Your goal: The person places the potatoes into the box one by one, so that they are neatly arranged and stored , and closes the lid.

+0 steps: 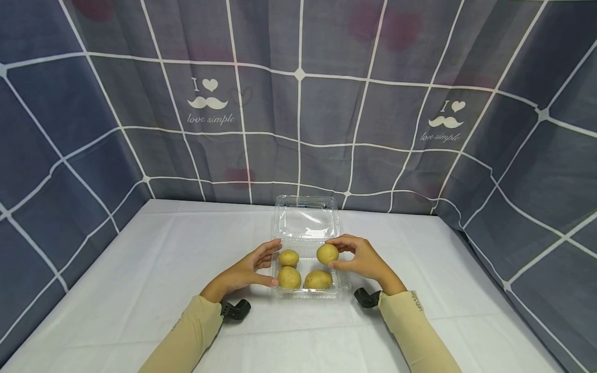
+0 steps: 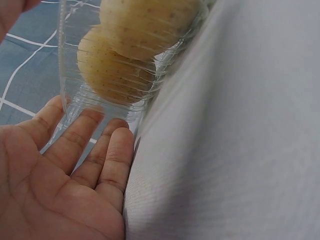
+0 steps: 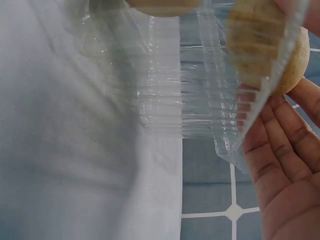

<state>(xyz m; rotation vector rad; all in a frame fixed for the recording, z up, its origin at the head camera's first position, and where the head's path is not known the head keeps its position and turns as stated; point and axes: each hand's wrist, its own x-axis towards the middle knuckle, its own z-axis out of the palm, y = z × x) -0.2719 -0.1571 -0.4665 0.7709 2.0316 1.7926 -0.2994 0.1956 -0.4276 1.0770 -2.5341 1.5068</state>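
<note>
A clear plastic clamshell box (image 1: 305, 265) lies on the table with its lid (image 1: 306, 220) tipped up at the back. Three yellow potatoes are inside: a small one (image 1: 288, 258) at back left, a larger one (image 1: 289, 278) at front left, and another (image 1: 318, 280) at front right. My right hand (image 1: 364, 259) pinches a fourth potato (image 1: 327, 254) at the box's back right corner; in the right wrist view that potato (image 3: 295, 62) shows partly through the clear wall. Along the left wall, my left hand (image 1: 247, 269) touches the box, its fingers (image 2: 117, 155) fairly straight and holding no potato.
White cloth (image 1: 154, 290) covers the table. A grey curtain (image 1: 270, 103) with white grid lines stands behind the table and along both sides. Black wrist devices (image 1: 235, 310) sit at both cuffs, low beside the box's front.
</note>
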